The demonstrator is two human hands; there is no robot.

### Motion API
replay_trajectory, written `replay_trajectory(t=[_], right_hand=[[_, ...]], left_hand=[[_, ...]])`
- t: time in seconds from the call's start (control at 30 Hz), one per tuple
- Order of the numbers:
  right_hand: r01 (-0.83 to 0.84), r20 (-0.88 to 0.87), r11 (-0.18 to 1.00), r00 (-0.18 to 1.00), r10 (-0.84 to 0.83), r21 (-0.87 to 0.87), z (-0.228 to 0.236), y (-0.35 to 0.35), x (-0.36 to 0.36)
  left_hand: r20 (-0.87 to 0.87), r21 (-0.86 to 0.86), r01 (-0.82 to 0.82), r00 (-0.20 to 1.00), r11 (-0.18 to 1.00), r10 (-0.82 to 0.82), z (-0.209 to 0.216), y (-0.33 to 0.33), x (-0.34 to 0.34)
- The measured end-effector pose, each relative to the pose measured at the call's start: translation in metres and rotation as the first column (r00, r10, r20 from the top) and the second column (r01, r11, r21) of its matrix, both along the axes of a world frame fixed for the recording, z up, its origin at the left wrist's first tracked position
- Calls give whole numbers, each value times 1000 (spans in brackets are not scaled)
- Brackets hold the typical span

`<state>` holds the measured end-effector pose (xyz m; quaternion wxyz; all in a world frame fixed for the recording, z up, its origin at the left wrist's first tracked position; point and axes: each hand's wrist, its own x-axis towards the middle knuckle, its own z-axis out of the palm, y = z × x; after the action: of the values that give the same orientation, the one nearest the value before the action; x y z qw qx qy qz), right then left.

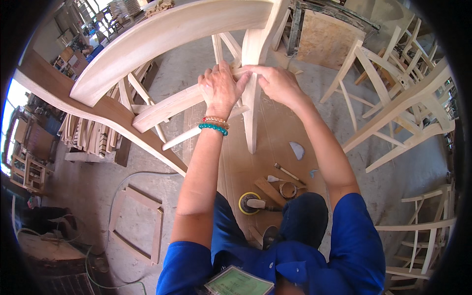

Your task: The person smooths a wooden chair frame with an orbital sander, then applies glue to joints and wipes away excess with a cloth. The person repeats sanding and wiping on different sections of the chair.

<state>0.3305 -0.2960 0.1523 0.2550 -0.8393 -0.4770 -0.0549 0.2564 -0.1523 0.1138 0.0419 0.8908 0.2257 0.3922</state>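
A bare wooden chair frame (172,39) stands tilted before me, its broad curved back rail at the upper left. My left hand (220,87), with beaded bracelets on the wrist, is wrapped over the cross rail (169,109) close to where it meets the right-hand leg (251,115). From the other side my right hand (279,84) grips that leg at the joint, its index finger stretched toward the left hand. The fingertips of both hands nearly meet there. Whether anything small lies under the fingers is hidden.
On the cardboard (236,162) by my feet lie a round sander (250,203), a brush (289,172), a small pot (288,190) and a grey sanding piece (296,150). A hose (116,196) and a wooden frame (158,236) lie left. More chair frames (393,132) stand right.
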Motion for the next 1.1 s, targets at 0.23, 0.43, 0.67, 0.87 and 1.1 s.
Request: replay_trajectory(t=[0.23,0.43,0.67,0.87,1.1], right_hand=[[-14,10,999,1000,13,49,-9,-1,4],[-5,8,994,1000,4,112,-11,-4,2],[60,-38,987,998,-55,151,-10,-22,-1],[58,15,971,998,-63,231,-18,-22,-2],[20,63,986,998,-31,168,-19,-8,-5]], left_hand=[[54,36,12,998,999,-14,-1,0,0],[41,39,-8,999,999,6,-2,1,1],[-1,85,19,1000,996,-19,-3,4,-3],[35,118,71,997,990,-76,0,-2,-3],[31,31,15,999,999,-16,0,-1,-1]])
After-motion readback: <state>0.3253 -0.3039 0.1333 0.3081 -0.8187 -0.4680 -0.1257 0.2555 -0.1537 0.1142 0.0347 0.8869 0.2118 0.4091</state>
